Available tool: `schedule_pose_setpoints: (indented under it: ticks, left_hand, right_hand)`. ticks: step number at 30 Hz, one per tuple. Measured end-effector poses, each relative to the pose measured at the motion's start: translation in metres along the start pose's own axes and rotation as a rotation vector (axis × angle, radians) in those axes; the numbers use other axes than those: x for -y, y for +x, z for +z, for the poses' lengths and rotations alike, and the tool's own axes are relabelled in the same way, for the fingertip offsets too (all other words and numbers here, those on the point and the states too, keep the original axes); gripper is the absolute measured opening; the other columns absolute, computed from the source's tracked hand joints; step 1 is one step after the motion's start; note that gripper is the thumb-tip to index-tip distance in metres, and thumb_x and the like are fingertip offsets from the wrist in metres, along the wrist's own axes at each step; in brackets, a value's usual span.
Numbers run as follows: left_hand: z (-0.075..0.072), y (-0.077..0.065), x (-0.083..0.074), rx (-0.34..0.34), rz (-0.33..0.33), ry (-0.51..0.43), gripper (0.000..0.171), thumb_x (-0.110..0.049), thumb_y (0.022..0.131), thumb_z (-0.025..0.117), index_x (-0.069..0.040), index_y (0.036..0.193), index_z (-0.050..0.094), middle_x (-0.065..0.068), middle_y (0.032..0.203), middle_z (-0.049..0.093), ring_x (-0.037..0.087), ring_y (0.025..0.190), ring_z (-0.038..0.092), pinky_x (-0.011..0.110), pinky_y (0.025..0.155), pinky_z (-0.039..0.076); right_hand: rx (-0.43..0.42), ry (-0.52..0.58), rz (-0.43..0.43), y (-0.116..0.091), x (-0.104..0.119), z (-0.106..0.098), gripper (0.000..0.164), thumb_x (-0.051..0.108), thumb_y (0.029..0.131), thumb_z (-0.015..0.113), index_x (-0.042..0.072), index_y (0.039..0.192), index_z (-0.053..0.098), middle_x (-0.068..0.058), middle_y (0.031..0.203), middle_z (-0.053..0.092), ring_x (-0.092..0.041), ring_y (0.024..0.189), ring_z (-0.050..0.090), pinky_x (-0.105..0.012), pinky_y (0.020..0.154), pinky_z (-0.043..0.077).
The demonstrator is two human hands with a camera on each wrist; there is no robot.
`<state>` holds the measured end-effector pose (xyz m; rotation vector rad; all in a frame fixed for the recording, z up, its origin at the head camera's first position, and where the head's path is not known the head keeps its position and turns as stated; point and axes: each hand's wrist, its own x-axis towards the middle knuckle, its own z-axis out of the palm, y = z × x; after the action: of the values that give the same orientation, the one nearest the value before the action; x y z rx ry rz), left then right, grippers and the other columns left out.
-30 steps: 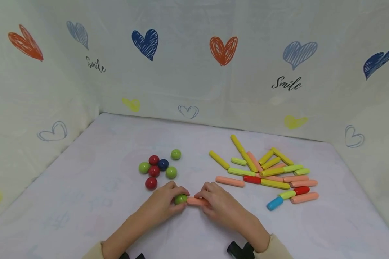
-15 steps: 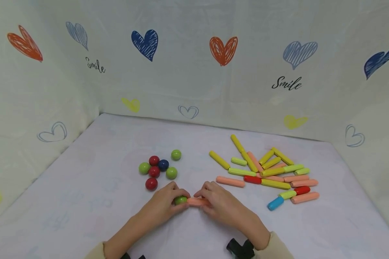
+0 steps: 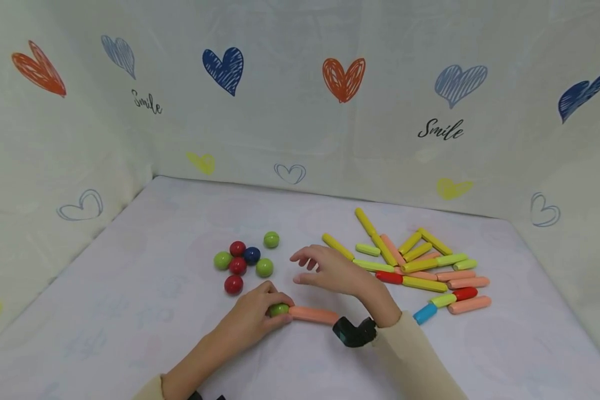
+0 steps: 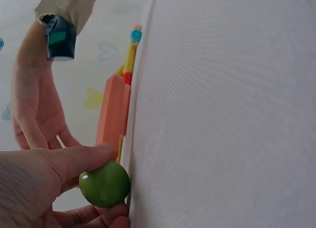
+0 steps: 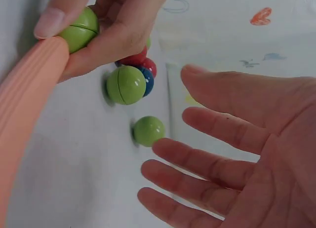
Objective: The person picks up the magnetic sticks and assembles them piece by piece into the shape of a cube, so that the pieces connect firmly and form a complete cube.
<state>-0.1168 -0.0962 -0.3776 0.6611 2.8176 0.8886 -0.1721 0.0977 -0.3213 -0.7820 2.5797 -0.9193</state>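
Note:
My left hand (image 3: 252, 314) pinches a green ball (image 3: 279, 309) between thumb and fingers, low at the table. A salmon rod (image 3: 312, 315) extends rightward from the ball, its near end against it; in the left wrist view the thumb tip lies where ball (image 4: 104, 184) and rod (image 4: 112, 109) meet. My right hand (image 3: 332, 272) is off the rod and holds nothing. In the right wrist view its fingers (image 5: 197, 161) are spread, pointing toward a loose green ball (image 5: 149, 131). The right wrist's black camera (image 3: 354, 331) covers the rod's far end in the head view.
Several loose balls, among them a red ball (image 3: 233, 285) and a blue ball (image 3: 252, 255), lie left of centre. Yellow, green, salmon, red and blue rods, including a yellow rod (image 3: 424, 284), form a loose heap at right. White cloth (image 3: 280, 111) with printed hearts encloses the table.
My right hand has let go of the salmon rod and moved up and away from it, with its fingers now extended. The left hand has stayed in place, still pinching the green ball.

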Motion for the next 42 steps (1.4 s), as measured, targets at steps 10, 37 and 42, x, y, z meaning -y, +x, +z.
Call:
schedule_pose_setpoints:
  ticks: [10,37,42]
  left_hand:
    - [-0.002,0.001,0.002,0.001,0.004,-0.027,0.016,-0.027,0.082,0.071,-0.021,0.097,0.07,-0.007,0.084,0.047,0.008,0.073,0.043,0.018,0.061,0.037]
    - [-0.001,0.001,0.008,-0.008,0.032,-0.098,0.017,-0.03,0.082,0.07,-0.023,0.097,0.069,-0.007,0.088,0.05,0.008,0.077,0.044,0.021,0.065,0.037]
    - [-0.001,0.001,0.008,-0.024,0.06,-0.103,0.017,-0.032,0.082,0.069,-0.022,0.096,0.069,-0.006,0.088,0.051,0.007,0.076,0.044,0.02,0.065,0.038]
  right_hand:
    - [0.22,0.093,0.071,0.052,-0.01,0.003,0.044,0.03,0.086,0.065,0.013,0.126,0.055,-0.006,0.112,0.063,-0.017,0.099,0.059,-0.033,0.086,0.047]
    - [0.252,0.151,0.175,0.091,-0.013,0.024,0.035,0.028,0.08,0.072,0.018,0.113,0.063,0.001,0.084,0.059,-0.011,0.072,0.05,-0.021,0.064,0.042]
    - [0.247,0.167,0.145,0.087,-0.015,0.022,0.034,0.026,0.081,0.071,0.016,0.113,0.063,-0.001,0.085,0.062,-0.01,0.07,0.052,-0.02,0.063,0.043]
